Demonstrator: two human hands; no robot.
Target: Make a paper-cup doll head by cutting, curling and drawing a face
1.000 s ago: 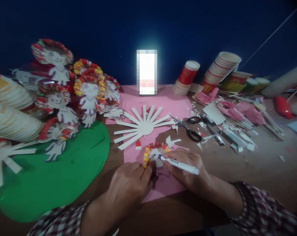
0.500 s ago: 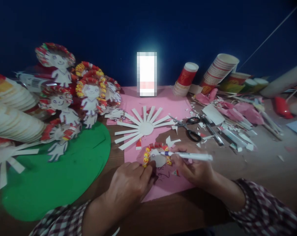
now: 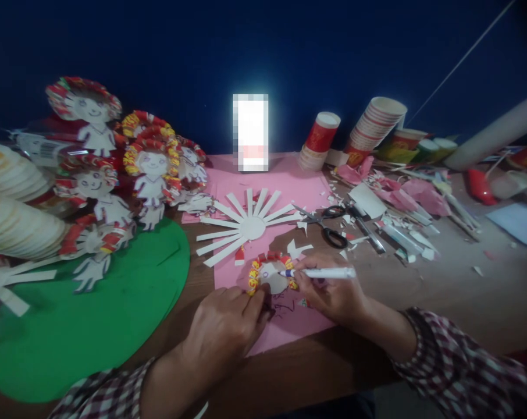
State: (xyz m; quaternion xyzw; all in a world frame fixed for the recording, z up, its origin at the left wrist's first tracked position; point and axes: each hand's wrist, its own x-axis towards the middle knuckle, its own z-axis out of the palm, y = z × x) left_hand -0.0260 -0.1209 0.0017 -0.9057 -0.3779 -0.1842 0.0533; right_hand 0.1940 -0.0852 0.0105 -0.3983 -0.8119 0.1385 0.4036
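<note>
Since a second ago, moved the pen (image 3: 327,272) off the drawn eye (image 3: 265,274), rightward across the face (image 3: 274,284), and swung it from sloping to nearly level.

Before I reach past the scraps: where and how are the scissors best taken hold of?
Probably by the near black handle loop, coming from the near right side. The scissors have their blades pointing left towards the white paper cutout, with the two handles on the right, spread apart. The right hand currently holds a marker.
</note>
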